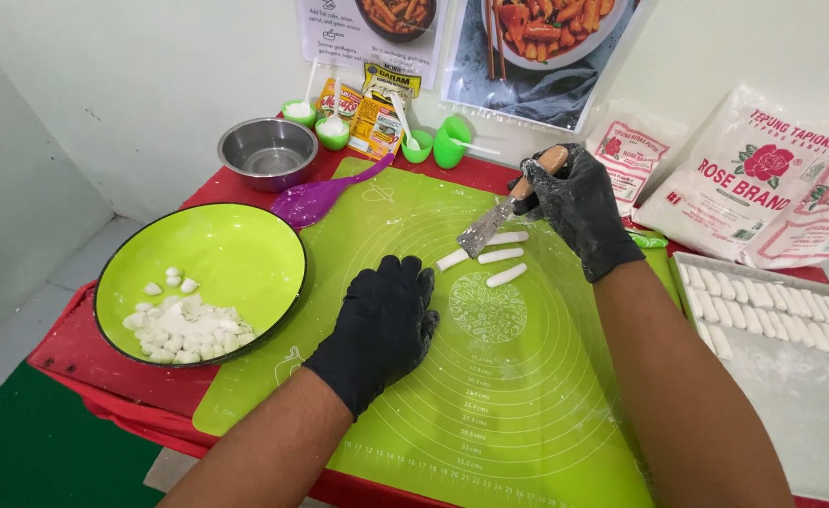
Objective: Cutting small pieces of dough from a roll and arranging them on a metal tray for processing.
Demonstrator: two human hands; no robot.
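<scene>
Both my hands wear black gloves dusted with flour. My right hand point(576, 205) grips a knife point(499, 214) by its wooden handle, the floury blade pointing down-left and touching the upper of three short white dough sticks point(506, 275) on the green silicone mat point(490, 376). My left hand point(383, 325) lies flat, palm down, on the mat just left of the sticks, holding nothing.
A green bowl point(236, 246) with several white dough pieces sits at left. A steel bowl point(268, 150), purple spoon point(322, 198), small green cups point(452, 141) and packets stand at the back. Flour bags point(753, 179) and a tray point(810, 395) of dough sticks are at right.
</scene>
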